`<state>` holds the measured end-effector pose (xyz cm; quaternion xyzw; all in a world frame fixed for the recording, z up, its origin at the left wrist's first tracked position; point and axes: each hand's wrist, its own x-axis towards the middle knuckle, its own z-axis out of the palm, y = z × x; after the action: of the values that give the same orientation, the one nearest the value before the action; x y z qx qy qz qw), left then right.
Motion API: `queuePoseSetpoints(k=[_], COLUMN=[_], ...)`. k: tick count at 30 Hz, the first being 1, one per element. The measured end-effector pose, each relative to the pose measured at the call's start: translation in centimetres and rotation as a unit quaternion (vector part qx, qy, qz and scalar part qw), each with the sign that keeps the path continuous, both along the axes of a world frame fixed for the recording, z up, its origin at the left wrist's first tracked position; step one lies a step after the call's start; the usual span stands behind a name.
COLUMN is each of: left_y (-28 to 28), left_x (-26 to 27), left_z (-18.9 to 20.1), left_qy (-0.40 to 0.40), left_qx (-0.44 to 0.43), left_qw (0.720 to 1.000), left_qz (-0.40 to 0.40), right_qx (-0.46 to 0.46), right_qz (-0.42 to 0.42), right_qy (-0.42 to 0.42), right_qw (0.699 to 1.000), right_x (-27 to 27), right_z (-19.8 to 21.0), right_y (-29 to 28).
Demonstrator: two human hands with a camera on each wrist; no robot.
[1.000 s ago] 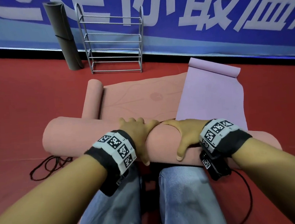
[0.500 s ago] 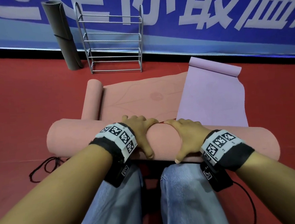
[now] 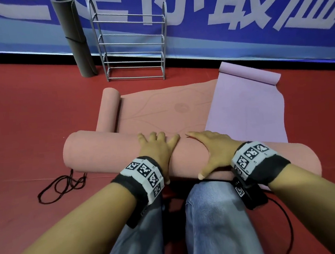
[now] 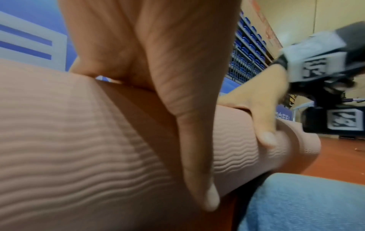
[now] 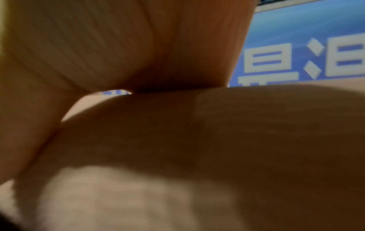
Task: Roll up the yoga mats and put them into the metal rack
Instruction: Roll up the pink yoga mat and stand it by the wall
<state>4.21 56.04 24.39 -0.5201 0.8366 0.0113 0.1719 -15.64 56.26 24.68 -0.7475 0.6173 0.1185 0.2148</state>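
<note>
Pink mat roll: we saw the thick pink roll (image 3: 104, 151) lying crosswise on the red floor (image 3: 21, 118), just ahead of the person's knees (image 3: 209, 213), its ribbed skin sharp in the left wrist view (image 4: 69, 148).
Left hand: our left hand (image 3: 156, 147) lay over the top of the roll, fingers draped across its far side and thumb down the near side, gripping it.
Right hand: our right hand (image 3: 212, 151) gripped the same roll just at 3 o'clock of the left, fingers over the crest, thumb pressed into the near face; its wrist view was blurred.
Flat pink mat: beyond the roll at 12 o'clock we saw the unrolled stretch (image 3: 161, 109) flat on the floor, with a slim pink roll (image 3: 109, 109) along its 9 o'clock edge.
Lilac mat: at 2 o'clock lay a lilac mat (image 3: 247, 110), mostly flat, its far end curled.
Metal rack: the metal rack (image 3: 132, 43) stood upright at 12 o'clock against the blue banner (image 3: 233, 11).
Grey mat: a rolled grey mat (image 3: 75, 38) leaned just at 9 o'clock of the rack.
Cord: a dark cord (image 3: 61, 187) lay looped on the floor at 8 o'clock of the roll.
</note>
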Motion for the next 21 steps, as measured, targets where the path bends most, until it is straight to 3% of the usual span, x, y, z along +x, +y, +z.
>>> queuePoseSetpoints(k=[7, 14, 21], left_y=[-1.4, -1.5, -0.4], left_x=[-0.3, 0.4, 0.5], left_z=[0.5, 0.7, 2.8], left_qy=[-0.009, 0.037, 0.015], left_qx=[0.04, 0.036, 0.042], left_qw=[0.999, 0.999, 0.999], left_qz=[0.011, 0.006, -0.03], right_qx=[-0.095, -0.095, -0.105], right_qz=[0.007, 0.004, 0.02], right_qy=[0.103, 0.062, 0.06], right_qw=[0.99, 0.994, 0.992], right_x=[0.9, 1.5, 1.4], right_z=[-1.6, -0.9, 1.7], right_y=[2.2, 1.7, 3.6])
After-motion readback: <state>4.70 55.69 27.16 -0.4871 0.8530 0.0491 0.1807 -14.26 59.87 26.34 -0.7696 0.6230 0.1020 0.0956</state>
